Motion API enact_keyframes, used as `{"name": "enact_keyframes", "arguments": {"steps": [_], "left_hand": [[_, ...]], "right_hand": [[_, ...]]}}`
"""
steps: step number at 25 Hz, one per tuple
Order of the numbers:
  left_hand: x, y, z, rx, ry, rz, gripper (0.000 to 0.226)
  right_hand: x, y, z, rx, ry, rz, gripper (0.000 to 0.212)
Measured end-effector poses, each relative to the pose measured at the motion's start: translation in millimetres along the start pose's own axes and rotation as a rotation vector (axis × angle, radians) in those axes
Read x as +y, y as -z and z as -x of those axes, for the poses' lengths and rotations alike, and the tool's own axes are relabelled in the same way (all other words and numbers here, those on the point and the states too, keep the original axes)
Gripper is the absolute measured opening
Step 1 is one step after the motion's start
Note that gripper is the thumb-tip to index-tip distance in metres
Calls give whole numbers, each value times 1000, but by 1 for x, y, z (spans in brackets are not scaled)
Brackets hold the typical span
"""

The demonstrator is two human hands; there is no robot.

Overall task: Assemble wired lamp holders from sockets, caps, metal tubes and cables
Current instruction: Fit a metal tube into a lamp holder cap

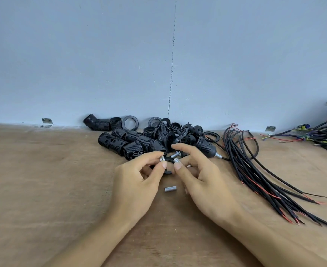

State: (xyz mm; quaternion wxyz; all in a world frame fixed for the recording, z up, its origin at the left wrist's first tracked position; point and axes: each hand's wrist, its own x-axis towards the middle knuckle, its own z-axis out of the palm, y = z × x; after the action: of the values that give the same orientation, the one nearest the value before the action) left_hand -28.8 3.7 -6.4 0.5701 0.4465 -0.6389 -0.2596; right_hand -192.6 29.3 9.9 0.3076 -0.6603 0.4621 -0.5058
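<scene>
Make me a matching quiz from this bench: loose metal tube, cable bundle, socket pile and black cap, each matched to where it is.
Things: 1 loose metal tube; 2 cable bundle; 3 socket pile; 4 black cap.
Places: A pinched by the left hand; B spread out beside the right hand, which pinches a second metal tube; C lying loose between both hands; D heaped beyond both hands.
Pairs: 1-C, 2-B, 3-D, 4-A.

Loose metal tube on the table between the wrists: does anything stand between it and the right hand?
Nothing visible does. The loose metal tube lies alone on the bare table, just beside the right hand. That hand's fingers already pinch another metal tube, and the left hand holds a black cap.
</scene>
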Motion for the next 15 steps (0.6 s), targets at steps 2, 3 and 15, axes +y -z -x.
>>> {"name": "enact_keyframes", "arguments": {"steps": [2,3,15], "left_hand": [[0,1,0,-58,59,59,26],[2,2,0,-92,61,82,27],[3,4,-1,-157,85,142,22]], "right_hand": [[-1,0,0,-4,-10,-88,25],[-1,1,0,-8,-11,-116,19],[-1,3,0,-3,-33,-129,15]]}}
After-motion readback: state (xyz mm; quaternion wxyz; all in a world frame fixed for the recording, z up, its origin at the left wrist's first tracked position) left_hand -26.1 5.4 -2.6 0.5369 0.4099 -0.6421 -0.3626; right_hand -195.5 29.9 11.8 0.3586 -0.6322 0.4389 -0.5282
